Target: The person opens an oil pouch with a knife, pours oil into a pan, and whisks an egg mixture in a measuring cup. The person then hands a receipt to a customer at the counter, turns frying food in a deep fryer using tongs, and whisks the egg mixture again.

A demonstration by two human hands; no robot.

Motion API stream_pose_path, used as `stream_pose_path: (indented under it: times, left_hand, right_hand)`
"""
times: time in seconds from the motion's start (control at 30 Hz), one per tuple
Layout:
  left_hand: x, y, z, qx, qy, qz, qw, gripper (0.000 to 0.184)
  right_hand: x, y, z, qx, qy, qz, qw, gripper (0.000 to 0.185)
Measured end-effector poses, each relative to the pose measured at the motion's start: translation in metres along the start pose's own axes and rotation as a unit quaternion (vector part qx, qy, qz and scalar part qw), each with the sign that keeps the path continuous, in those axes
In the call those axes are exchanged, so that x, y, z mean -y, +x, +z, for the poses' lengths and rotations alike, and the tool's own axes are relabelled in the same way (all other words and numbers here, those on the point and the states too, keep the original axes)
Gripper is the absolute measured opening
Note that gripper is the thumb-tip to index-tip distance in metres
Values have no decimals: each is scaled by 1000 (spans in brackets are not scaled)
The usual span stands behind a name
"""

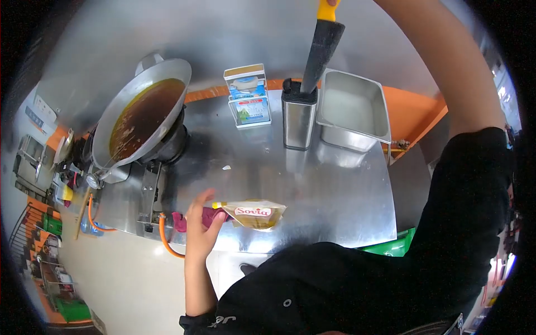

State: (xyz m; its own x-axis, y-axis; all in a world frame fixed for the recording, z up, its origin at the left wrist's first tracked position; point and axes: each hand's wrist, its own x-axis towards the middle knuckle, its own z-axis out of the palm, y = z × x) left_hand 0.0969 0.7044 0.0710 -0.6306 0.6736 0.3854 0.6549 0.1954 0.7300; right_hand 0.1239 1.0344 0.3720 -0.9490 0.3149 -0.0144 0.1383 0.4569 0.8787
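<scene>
Tbl (pixel 240 151): 1 knife (pixel 322 50), 1 pouch (pixel 255 216)

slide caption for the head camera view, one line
Right hand holding a yellow-handled knife at a metal knife block, left hand near a Sovia pouch.

The person wears a black top (pixel 346 285) with a small pale ring-shaped mark (pixel 287 303), pale lettering (pixel 223 321) at its near left, and plain black sleeves (pixel 472 192) ending above bare forearms (pixel 200 285).
</scene>
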Motion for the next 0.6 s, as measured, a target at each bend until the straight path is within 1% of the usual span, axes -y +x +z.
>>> stream_pose_path:
  times: [0.03,0.07,0.1,0.13,0.2,0.23,0.27,0.33,0.37,0.4,0.43,0.5,0.57,0.6]
  left_hand:
    - [6,-4,3,-5,-2,1,1000,45]
    - [12,-7,8,-4,-111,-38,993,53]
    - [18,-9,13,-2,-219,-75,973,63]
    - [26,-11,20,-6,-221,-75,973,63]
    - [40,-16,34,30,-314,-96,944,65]
    - [42,-17,41,36,-358,-101,927,59]
    - [46,-18,47,34,-359,-101,927,59]
    - [52,-19,60,80,-423,-102,897,54]
    - [50,-20,66,68,-432,-105,893,47]
    - [47,-20,68,68,-433,-105,892,47]
    - [45,-20,68,62,-434,-124,890,45]
    - [44,-24,71,60,-436,-145,886,44]
    - [50,-25,72,49,-434,-148,887,41]
    - [50,-23,69,48,-435,-142,888,41]
  right_hand:
    - [0,1,-4,9,0,3,1000,12]
    - [0,3,-7,18,1,7,1000,12]
    - [0,4,-10,24,0,10,1000,12]
    - [0,6,-13,31,2,12,999,13]
    - [1,9,-18,41,2,16,999,14]
    - [2,11,-20,46,1,17,999,14]
    - [2,14,-22,48,2,19,999,15]
    - [1,20,-23,54,0,19,998,15]
    - [0,25,-21,49,12,26,998,21]
    - [0,31,-17,45,24,34,998,27]
    - [0,41,-6,46,23,34,998,27]
    - [5,73,45,188,76,-34,979,27]
    - [18,84,94,323,130,-96,932,38]
    - [33,71,109,233,183,-80,952,34]
